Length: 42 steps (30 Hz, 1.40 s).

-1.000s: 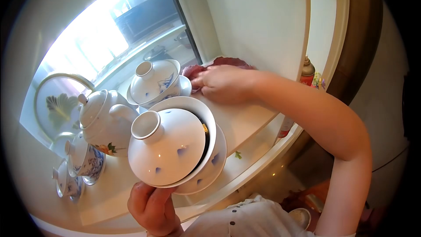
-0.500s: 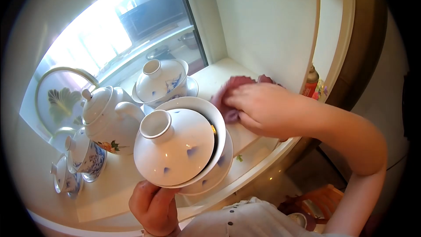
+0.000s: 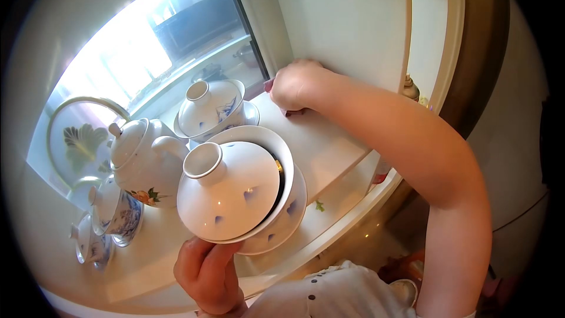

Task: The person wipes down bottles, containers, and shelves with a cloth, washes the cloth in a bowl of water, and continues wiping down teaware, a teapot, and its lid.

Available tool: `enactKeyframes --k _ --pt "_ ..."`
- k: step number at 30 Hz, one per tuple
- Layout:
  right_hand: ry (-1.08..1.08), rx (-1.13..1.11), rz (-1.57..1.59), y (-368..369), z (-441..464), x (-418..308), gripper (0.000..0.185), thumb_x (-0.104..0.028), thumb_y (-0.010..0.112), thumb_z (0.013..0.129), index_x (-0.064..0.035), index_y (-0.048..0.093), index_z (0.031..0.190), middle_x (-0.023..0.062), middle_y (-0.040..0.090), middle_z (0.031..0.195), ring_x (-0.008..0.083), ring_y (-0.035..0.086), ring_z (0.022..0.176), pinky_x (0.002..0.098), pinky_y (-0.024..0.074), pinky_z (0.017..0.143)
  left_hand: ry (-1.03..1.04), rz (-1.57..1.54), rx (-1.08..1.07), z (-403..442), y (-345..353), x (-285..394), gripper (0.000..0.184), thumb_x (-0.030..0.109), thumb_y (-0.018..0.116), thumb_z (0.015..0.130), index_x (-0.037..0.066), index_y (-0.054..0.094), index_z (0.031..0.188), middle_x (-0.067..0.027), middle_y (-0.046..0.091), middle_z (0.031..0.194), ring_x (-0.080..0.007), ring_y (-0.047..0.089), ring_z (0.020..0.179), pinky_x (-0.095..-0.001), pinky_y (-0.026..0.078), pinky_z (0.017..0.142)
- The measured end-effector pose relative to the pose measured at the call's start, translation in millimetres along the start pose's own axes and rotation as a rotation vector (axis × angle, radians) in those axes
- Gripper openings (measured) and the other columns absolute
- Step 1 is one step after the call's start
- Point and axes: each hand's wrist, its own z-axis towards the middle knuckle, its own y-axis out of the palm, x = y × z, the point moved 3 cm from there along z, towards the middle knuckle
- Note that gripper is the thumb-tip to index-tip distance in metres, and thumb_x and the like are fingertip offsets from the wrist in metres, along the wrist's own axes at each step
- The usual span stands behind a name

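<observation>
My left hand (image 3: pixel 207 274) grips the near rim of a large white lidded tea bowl (image 3: pixel 235 200) with small blue marks. Its lid sits tilted, leaving a dark gap where a bit of yellow shows. Under the bowl is a matching saucer (image 3: pixel 299 215). My right hand (image 3: pixel 296 85) presses a dusky purple cloth (image 3: pixel 291 113) onto the white shelf (image 3: pixel 329 147), in the back corner by the side panel. Most of the cloth is hidden under my fingers. Between my hands, farther back, stands another lidded bowl (image 3: pixel 215 115) with blue painting.
To the left stand a white teapot (image 3: pixel 147 165) with an orange flower and two smaller blue-patterned lidded cups (image 3: pixel 120 206). Behind them leans a round plate (image 3: pixel 85 135) with a leaf design. A mirror-like back pane (image 3: pixel 176 35) and a side panel (image 3: pixel 347 29) enclose the shelf.
My right hand has slid the cloth back and left, deeper into the shelf corner. My left hand keeps its hold on the tea bowl, and the view has shifted slightly.
</observation>
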Motion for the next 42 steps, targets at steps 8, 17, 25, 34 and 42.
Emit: enactKeyframes --k 8,17,25,34,42 --pt "-0.182 0.275 -0.142 8 -19 10 0.025 -0.019 0.053 0.086 -0.0139 0.074 0.098 0.0052 0.072 0.103 0.0261 0.062 0.101 0.0346 0.0494 0.089 0.088 -0.031 -0.021 2 -3 -12 0.023 -0.007 0.075 0.063 0.003 0.072 0.084 -0.0073 0.067 0.088 -0.0217 0.065 0.077 -0.0283 0.051 0.065" --pt "-0.341 0.247 0.054 30 -12 17 0.056 -0.038 0.04 0.098 0.0049 0.05 0.133 0.0255 0.047 0.141 0.0402 0.044 0.131 0.0439 0.0322 0.112 0.045 -0.07 -0.05 3 -4 -8 0.021 -0.009 0.074 0.068 0.003 0.071 0.085 -0.0079 0.066 0.089 -0.0225 0.066 0.08 -0.0285 0.053 0.067" --pt "-0.619 0.149 0.106 39 -68 16 0.056 -0.033 0.037 0.101 0.0046 0.041 0.142 0.0262 0.041 0.146 0.0386 0.036 0.138 0.043 0.026 0.116 0.076 -0.023 -0.062 4 -5 -7 0.02 -0.01 0.073 0.069 0.003 0.071 0.084 -0.0077 0.065 0.089 -0.0227 0.066 0.08 -0.029 0.053 0.067" --pt "-0.636 0.235 0.107 45 -110 51 0.054 -0.03 0.039 0.1 0.0063 0.042 0.14 0.028 0.039 0.147 0.0376 0.034 0.14 0.0439 0.0256 0.117 0.024 -0.073 -0.049 3 -4 -9 0.021 -0.008 0.074 0.068 0.003 0.072 0.085 -0.0079 0.066 0.09 -0.0224 0.066 0.08 -0.0287 0.053 0.068" --pt "-0.281 0.219 -0.006 33 -54 26 0.053 -0.032 0.039 0.1 0.009 0.046 0.133 0.0283 0.044 0.142 0.0431 0.04 0.134 0.0461 0.0295 0.114 0.062 -0.014 -0.065 3 -5 -7 0.021 -0.008 0.074 0.067 0.004 0.073 0.084 -0.0068 0.066 0.087 -0.0228 0.066 0.079 -0.0297 0.053 0.066"
